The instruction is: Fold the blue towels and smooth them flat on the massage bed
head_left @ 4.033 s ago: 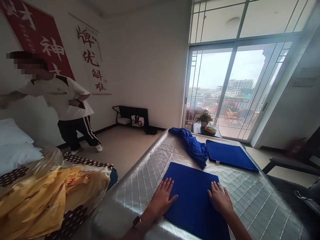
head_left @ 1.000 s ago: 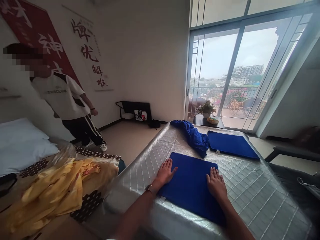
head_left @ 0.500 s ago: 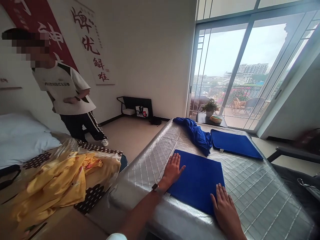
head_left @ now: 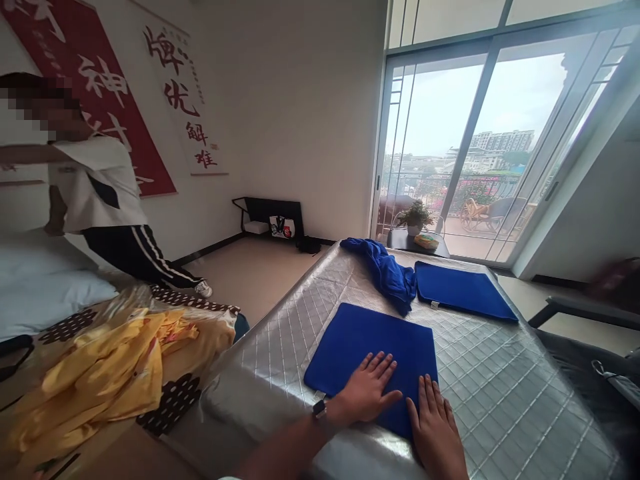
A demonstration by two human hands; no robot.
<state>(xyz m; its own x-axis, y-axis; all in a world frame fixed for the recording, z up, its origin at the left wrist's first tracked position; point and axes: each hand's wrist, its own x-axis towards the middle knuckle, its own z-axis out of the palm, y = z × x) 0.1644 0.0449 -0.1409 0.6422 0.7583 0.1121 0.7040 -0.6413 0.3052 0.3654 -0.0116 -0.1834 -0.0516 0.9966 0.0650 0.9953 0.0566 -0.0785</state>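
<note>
A folded blue cloth (head_left: 360, 343) lies flat on the silver quilted mattress (head_left: 500, 400). My left hand (head_left: 367, 390) rests flat on the cloth's near part with its fingers stretched out. My right hand (head_left: 435, 430) lies flat beside it at the cloth's near right corner, fingers stretched out too. The two hands are close together. Farther back lie a crumpled blue cloth (head_left: 387, 270) and a second folded blue cloth (head_left: 463, 290).
Another person (head_left: 95, 207) leans over a bed at the left, where a white pillow (head_left: 45, 300) and a yellow cloth (head_left: 100, 373) lie. A small table with a potted plant (head_left: 415, 217) stands before the glass balcony door. A dark chair (head_left: 590, 313) is at the right.
My left hand slid from the cloth's far left edge to its near middle, close to my right hand. The other person bent toward the bed at the left.
</note>
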